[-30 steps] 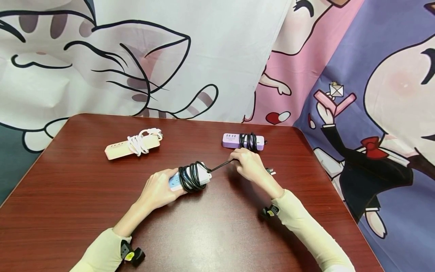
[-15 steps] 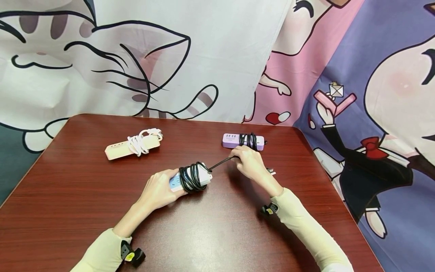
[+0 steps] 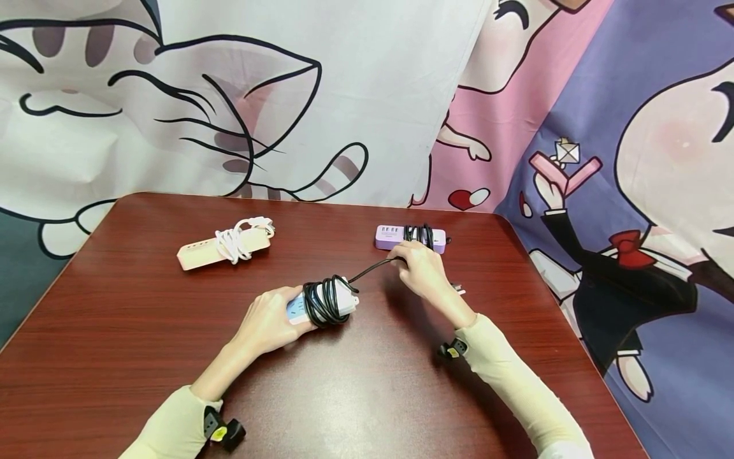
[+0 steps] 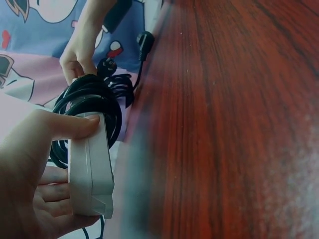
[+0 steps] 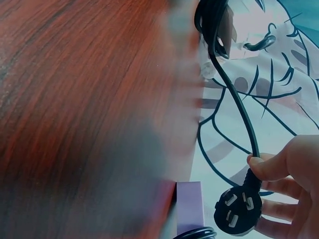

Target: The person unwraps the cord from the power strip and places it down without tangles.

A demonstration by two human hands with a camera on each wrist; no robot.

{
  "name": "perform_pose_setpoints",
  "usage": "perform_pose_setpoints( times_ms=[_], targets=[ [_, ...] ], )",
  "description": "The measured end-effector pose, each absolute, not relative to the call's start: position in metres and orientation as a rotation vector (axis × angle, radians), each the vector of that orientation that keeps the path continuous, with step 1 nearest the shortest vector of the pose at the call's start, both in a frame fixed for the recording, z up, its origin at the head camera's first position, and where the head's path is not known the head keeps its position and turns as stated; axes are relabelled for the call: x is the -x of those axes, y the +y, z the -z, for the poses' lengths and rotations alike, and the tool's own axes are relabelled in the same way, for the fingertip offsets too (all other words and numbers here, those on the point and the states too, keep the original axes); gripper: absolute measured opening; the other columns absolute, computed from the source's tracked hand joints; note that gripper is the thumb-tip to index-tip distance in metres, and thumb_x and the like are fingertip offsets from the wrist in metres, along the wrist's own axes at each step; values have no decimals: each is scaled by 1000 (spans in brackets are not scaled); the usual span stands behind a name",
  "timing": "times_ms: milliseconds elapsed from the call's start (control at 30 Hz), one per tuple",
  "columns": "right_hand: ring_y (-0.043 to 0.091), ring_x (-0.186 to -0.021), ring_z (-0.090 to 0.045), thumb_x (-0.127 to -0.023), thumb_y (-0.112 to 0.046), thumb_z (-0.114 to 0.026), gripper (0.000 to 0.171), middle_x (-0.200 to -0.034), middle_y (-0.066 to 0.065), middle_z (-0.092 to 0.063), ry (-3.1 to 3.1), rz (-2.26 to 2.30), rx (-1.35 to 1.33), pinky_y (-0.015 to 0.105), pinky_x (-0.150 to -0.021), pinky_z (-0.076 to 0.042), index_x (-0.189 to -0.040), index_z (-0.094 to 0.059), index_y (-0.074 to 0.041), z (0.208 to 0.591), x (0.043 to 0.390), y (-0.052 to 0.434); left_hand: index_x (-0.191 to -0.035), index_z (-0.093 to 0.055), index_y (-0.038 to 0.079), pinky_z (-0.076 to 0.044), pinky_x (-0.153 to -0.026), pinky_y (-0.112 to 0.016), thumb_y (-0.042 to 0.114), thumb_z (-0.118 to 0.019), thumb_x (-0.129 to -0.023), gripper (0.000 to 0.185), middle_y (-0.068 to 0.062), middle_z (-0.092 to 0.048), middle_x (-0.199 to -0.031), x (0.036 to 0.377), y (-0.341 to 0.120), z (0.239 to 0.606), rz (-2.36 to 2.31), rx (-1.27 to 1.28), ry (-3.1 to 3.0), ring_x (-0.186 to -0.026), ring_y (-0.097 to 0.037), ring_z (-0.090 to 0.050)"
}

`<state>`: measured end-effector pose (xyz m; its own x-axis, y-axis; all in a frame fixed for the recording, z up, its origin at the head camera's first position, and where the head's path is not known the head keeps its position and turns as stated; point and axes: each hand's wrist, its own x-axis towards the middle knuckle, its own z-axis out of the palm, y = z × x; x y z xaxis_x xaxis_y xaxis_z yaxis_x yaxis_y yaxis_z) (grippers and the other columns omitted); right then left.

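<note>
A white power strip (image 3: pixel 295 310) with a blue socket face is gripped at one end by my left hand (image 3: pixel 274 320), the thumb along its side in the left wrist view. Black cord (image 3: pixel 325 302) is wound in several loops round its other half. From the loops a free length of cord runs to my right hand (image 3: pixel 423 273). In the right wrist view, my right thumb and fingers pinch this cord just above its black three-pin plug (image 5: pixel 238 210). The head view hides that plug behind the hand.
A purple power strip (image 3: pixel 390 238) wrapped in black cord lies just beyond my right hand. A plug with metal prongs (image 3: pixel 459 289) shows beside the right wrist. A cream power strip (image 3: pixel 199 253) with white cord lies back left on the brown table (image 3: pixel 137 306).
My right hand has moved slightly away from me, toward the purple strip. The cord between the hands now bows more. The left hand and white strip have barely shifted.
</note>
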<state>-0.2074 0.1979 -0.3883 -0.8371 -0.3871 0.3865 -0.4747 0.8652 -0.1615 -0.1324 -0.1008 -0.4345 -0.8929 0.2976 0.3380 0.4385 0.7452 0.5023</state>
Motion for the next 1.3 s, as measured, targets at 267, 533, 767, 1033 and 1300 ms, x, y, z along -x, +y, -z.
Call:
perform_pose_setpoints(
  times_ms=[267, 533, 767, 1033, 1300],
  targets=[
    [19, -90, -66, -84, -7, -67, 10, -89, -1, -71, -2683, -403, -587, 37, -65, -52, -86, -73, -16, 386, 212, 197, -109, -69, 9, -43, -61, -31, 37, -82, -62, 57, -4, -70, -92, 133, -99, 436, 865, 591, -2732, -73, -16, -58],
    [19, -92, -66, -85, -9, -67, 10, -92, -1, -71, -2702, -406, -549, 38, -67, -52, -88, -74, -16, 384, 213, 196, -105, -69, 11, -43, -60, -31, 38, -82, -62, 53, -2, -68, -86, 134, -98, 437, 869, 595, -2723, -70, -15, -57],
    [20, -95, -66, -85, -10, -68, 10, -93, -1, -71, -2706, -430, -526, 40, -71, -52, -89, -74, -17, 380, 213, 196, -109, -69, 8, -43, -60, -31, 37, -82, -63, 56, -4, -70, -89, 135, -99, 437, 866, 601, -2716, -71, -15, -58],
    [19, -92, -65, -85, -12, -69, 9, -93, -2, -71, -2708, -444, -487, 40, -68, -52, -88, -74, -18, 379, 212, 198, -117, -67, 1, -48, -67, -37, 38, -82, -64, 66, -12, -72, -106, 134, -101, 437, 861, 579, -2730, -84, -22, -66],
    [19, -93, -65, -86, -13, -69, 8, -94, -2, -71, -2725, -455, -460, 42, -69, -51, -89, -73, -19, 377, 209, 197, -117, -67, 3, -46, -65, -36, 37, -82, -65, 64, -11, -72, -104, 134, -103, 437, 862, 572, -2738, -82, -21, -64]
  ],
)
